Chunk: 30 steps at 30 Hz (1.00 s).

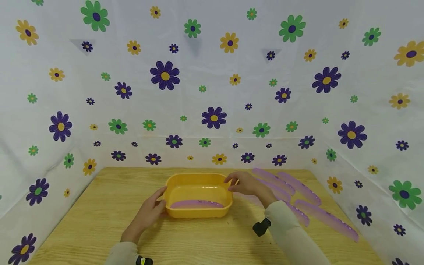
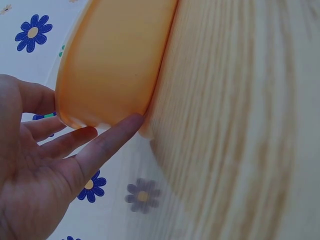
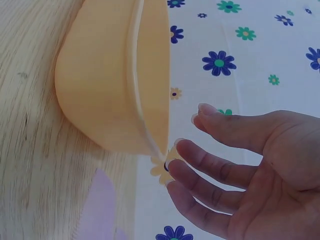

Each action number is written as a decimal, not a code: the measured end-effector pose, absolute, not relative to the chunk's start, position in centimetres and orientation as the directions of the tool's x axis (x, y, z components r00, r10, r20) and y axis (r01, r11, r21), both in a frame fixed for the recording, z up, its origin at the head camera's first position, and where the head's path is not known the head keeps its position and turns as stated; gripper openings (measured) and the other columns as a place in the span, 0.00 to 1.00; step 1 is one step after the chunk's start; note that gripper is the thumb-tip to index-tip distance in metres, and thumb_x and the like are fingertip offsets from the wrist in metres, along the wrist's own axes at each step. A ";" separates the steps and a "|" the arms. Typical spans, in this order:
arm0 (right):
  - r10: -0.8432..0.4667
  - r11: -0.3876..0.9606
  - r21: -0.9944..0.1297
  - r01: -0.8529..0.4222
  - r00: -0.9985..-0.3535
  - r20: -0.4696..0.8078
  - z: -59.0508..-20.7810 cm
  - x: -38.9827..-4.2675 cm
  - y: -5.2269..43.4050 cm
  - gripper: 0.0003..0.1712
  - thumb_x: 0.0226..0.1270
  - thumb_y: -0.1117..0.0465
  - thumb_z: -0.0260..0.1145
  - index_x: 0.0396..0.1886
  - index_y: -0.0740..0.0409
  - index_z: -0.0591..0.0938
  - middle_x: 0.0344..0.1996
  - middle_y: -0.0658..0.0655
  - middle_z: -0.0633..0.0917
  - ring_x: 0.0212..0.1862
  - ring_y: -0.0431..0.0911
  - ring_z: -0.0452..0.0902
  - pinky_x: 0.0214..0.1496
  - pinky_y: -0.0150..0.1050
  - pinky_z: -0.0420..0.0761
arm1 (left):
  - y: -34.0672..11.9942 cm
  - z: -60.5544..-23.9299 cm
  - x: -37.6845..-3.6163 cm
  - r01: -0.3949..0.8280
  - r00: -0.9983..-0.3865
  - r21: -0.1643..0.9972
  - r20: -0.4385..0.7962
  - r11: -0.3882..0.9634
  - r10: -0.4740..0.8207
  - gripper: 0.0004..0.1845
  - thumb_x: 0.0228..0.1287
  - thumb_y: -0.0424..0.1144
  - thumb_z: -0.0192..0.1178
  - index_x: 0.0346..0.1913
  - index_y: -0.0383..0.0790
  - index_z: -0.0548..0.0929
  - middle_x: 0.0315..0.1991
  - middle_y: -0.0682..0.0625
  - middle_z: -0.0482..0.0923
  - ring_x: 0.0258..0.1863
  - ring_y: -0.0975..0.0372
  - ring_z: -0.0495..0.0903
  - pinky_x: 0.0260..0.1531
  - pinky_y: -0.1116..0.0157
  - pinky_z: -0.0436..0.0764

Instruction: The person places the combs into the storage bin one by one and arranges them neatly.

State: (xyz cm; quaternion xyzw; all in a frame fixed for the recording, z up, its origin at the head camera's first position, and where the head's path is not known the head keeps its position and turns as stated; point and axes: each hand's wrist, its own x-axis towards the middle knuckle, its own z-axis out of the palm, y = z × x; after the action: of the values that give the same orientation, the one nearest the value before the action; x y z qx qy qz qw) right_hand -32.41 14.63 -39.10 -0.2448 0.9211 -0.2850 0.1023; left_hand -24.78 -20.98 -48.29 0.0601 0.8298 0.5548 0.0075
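A yellow plastic tub (image 1: 198,184) stands on the wooden table (image 1: 109,206), and one purple flat strip (image 1: 197,203) lies inside it. My left hand (image 1: 158,202) rests against the tub's left wall with straight fingers; in the left wrist view its fingertips (image 2: 131,123) touch the tub (image 2: 115,60) near a lower corner. My right hand (image 1: 236,183) is at the tub's right rim, fingers loosely extended. In the right wrist view those fingertips (image 3: 178,145) sit right by the rim of the tub (image 3: 110,85), holding nothing.
Several more purple strips (image 1: 299,187) lie on the table to the right of the tub, the nearest one (image 1: 326,219) by my right forearm. White cloth walls printed with flowers (image 1: 214,117) enclose the table on three sides.
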 end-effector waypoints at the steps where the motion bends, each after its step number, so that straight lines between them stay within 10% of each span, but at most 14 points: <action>1: -0.506 0.717 -0.577 -0.391 -0.861 -0.046 -39.2 -32.5 14.8 0.15 0.71 0.64 0.69 0.56 0.59 0.85 0.42 0.58 0.86 0.43 0.49 0.82 0.50 0.44 0.88 | -21.0 -48.3 -24.8 0.083 -0.993 0.923 0.047 0.375 0.104 0.29 0.82 0.32 0.45 0.81 0.38 0.56 0.78 0.31 0.58 0.66 0.38 0.78 0.49 0.57 0.91; 30: -0.448 0.734 -0.556 -0.389 -0.893 0.034 -42.6 -33.1 20.7 0.11 0.67 0.70 0.69 0.49 0.67 0.86 0.39 0.64 0.89 0.42 0.53 0.85 0.50 0.51 0.89 | -21.3 -48.6 -24.9 0.096 -0.991 0.919 0.053 0.383 0.121 0.29 0.83 0.34 0.45 0.82 0.38 0.56 0.79 0.31 0.57 0.66 0.38 0.77 0.50 0.58 0.90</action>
State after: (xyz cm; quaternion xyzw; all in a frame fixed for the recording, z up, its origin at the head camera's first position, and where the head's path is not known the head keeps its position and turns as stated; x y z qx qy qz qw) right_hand -33.11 20.65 -42.59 -0.2251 0.9298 -0.2867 0.0509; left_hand -24.87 -21.31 -48.58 0.0654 0.8314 0.5516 0.0114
